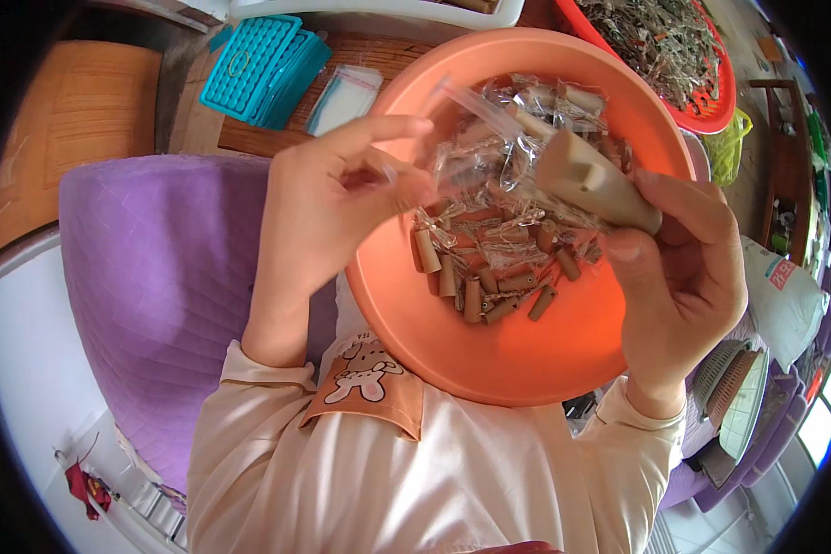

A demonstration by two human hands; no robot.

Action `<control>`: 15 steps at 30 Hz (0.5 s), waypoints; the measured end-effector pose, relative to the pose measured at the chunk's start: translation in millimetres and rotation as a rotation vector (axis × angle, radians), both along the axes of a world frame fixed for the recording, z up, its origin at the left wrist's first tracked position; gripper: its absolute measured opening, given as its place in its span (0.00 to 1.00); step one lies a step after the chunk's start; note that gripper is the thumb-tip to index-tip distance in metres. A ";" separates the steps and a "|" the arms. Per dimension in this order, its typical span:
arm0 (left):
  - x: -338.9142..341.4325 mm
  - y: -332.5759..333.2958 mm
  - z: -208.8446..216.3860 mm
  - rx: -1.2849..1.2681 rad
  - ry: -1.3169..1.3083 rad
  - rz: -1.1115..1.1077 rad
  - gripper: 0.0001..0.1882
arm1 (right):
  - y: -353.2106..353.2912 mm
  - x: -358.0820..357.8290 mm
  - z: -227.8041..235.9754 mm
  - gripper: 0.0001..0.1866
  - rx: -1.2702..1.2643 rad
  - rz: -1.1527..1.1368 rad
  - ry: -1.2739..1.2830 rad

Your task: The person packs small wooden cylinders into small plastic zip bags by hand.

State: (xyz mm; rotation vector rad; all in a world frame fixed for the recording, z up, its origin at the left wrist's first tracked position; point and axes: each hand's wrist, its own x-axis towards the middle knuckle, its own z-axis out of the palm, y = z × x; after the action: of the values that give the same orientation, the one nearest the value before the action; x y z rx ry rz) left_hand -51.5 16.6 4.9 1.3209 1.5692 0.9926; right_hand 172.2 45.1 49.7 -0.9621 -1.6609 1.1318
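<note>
Between the thumb and fingers of my right hand [679,268] is a tan, tapered tube-like piece [586,180] with a small knob on its side, held tilted above the orange basin [489,374]. Clear plastic film [475,171] lies beside this piece, stretching toward my left hand [342,189]. My left thumb and a curled finger pinch at the film's edge, while the index finger sticks out apart; the film is partly blurred. Inside the basin lie many small brown tubes [474,300], several wrapped in crinkled clear plastic. The basin rests against my lap.
Beyond the basin at the right stands a red basket [725,111] full of wrapped pieces. Teal trays [263,74] and a stack of clear bags [346,97] lie on a wooden surface at the far left. Purple padded seating [157,305] is on my left; a fan [734,392] stands at the right.
</note>
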 end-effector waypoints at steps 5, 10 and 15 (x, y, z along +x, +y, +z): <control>18.4 -9.2 3.9 0.103 -0.077 -0.091 0.17 | 1.2 -4.9 -0.8 0.13 0.227 -0.050 -0.267; 27.7 -10.4 8.7 0.109 -0.012 -0.103 0.19 | 0.8 -2.2 -2.8 0.13 0.097 -0.048 -0.302; 36.1 -7.8 -1.0 0.230 0.137 -0.111 0.20 | 4.5 -4.1 -0.8 0.11 -0.150 0.029 -0.276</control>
State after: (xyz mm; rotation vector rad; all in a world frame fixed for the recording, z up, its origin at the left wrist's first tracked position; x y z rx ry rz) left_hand -15.4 8.8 3.9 1.6475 1.4972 1.0558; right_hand 168.2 49.7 48.8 -1.2386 -1.8323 1.1985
